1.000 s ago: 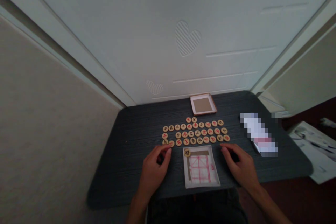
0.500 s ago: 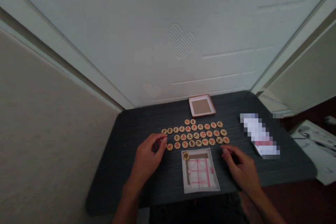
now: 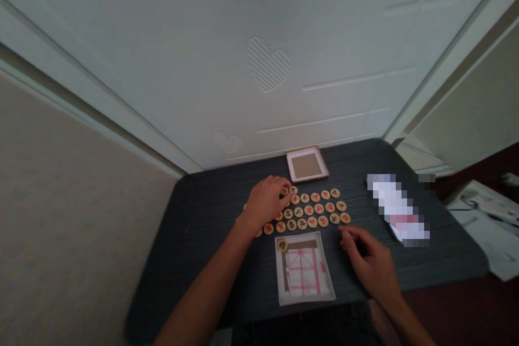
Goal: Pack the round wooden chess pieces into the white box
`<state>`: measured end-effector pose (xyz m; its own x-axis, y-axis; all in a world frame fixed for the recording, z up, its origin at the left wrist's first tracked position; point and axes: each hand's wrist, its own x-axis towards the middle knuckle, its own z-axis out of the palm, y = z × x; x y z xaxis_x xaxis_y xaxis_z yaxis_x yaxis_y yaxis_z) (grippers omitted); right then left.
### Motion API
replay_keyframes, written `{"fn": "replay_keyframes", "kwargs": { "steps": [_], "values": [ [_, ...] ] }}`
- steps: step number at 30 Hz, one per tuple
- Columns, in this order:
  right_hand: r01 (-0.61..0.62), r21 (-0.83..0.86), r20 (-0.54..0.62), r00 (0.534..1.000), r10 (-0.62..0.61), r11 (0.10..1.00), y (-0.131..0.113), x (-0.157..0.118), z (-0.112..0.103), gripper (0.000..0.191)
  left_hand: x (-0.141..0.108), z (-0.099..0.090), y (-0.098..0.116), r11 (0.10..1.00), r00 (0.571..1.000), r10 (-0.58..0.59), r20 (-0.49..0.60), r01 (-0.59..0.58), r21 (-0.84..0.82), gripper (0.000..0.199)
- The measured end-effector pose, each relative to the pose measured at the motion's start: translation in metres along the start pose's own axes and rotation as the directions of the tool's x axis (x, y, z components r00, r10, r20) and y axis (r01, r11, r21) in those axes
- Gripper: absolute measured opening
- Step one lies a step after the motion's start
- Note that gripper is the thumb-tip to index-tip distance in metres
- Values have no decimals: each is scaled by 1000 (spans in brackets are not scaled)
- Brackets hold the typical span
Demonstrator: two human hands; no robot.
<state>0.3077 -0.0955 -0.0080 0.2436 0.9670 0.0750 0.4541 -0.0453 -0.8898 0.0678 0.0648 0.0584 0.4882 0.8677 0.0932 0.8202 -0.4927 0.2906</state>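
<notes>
Xiangqi pieces [image 3: 308, 210], round wooden discs with red or black characters, lie face up in several rows on the dark table [image 3: 194, 259]. My left hand [image 3: 267, 197] reaches over the left part of the rows and covers some pieces. Its thumb and fingers are apart around a red-marked piece [image 3: 284, 190] in the short far row, beside a black-marked piece [image 3: 293, 190]. Closed loosely near the right end of the nearest row, my right hand [image 3: 371, 257] shows no piece at its fingertips. One black-marked piece [image 3: 283, 245] sits in the far left corner of the near box tray [image 3: 327, 298].
An upturned shallow box lid [image 3: 325, 177] stands at the table's far edge, against a white door [image 3: 182, 65] with embossed hearts. A blurred-out pale item [image 3: 399, 208] lies on the right. Beyond the table's right edge are white objects [image 3: 482, 227].
My left hand has moved from the left end of the rows forward and right to the short far row. My right hand stays nearly still. The view has shifted slightly.
</notes>
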Motion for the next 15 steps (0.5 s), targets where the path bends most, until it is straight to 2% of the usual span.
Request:
{"fn": "replay_keyframes", "kwargs": {
  "steps": [7, 15],
  "values": [
    [-6, 21, 2, 1000, 6, 1000, 0, 0, -1, 28, 13, 11, 11, 983, 992, -119, 28, 114, 141, 19],
    [-33, 19, 4, 999, 33, 999, 2, 0, -1, 27, 20, 17, 16, 969, 977, -209, 41, 201, 146, 18]
  ]
}}
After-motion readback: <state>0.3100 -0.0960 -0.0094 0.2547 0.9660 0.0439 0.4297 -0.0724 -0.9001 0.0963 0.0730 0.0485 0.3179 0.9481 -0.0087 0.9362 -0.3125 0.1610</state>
